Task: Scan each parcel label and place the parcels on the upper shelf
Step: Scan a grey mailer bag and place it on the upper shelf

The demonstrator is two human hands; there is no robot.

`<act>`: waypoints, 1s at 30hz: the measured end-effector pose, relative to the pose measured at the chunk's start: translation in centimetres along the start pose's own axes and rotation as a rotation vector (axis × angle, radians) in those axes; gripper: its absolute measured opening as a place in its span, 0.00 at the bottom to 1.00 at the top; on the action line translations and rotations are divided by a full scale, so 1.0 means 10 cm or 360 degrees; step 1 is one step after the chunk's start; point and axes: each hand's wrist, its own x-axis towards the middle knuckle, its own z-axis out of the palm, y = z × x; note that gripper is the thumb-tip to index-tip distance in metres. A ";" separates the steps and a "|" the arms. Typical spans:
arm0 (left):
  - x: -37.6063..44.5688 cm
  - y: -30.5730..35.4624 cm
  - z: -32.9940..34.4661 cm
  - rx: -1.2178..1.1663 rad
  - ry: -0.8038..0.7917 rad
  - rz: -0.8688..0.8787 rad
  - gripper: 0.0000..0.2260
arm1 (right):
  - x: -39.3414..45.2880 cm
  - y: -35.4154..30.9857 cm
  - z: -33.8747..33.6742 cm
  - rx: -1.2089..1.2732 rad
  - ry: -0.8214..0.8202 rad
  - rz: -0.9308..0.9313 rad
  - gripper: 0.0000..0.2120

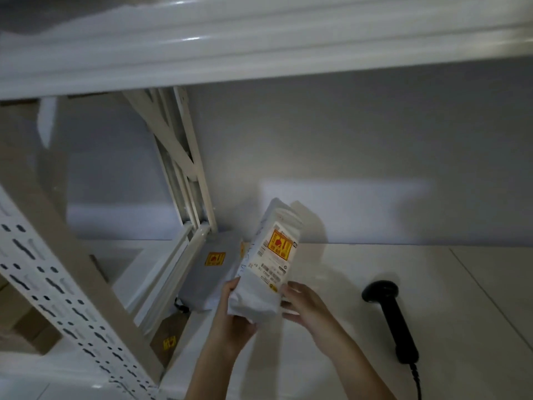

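A white parcel point(266, 261) with a yellow-and-red label stands tilted above the lower shelf surface point(432, 284). My left hand point(235, 319) grips its bottom end from the left and below. My right hand point(302, 306) holds the same end from the right, fingers against the parcel's side. A black handheld scanner point(392, 316) lies on the shelf surface to the right of my hands, its cable running off the bottom edge. The upper shelf's white front beam point(259, 44) spans the top of the view.
A grey parcel point(207, 275) with a yellow label leans at the left rear corner by the white upright point(190, 168). A brown parcel point(170, 333) lies lower left. A perforated white post point(63, 298) crosses the left foreground. Cardboard boxes point(26, 327) show at far left.
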 end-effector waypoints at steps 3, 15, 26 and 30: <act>-0.12 -0.26 0.11 -0.0017 -0.0079 -0.0021 0.15 | -0.08 -0.06 -0.13 0.0223 0.0010 -0.0157 0.16; -0.02 -0.53 0.46 0.1129 -0.0310 0.0153 0.24 | -0.41 -0.01 -0.89 -0.0148 0.0053 -0.0350 0.16; 0.04 -0.86 0.45 0.0924 -0.0124 0.0118 0.13 | -0.28 0.25 -1.72 -0.1321 0.0941 0.0292 0.25; 0.08 -0.80 0.46 0.0938 -0.0101 0.0168 0.13 | -0.24 0.31 -1.66 -0.0804 0.0779 0.0230 0.10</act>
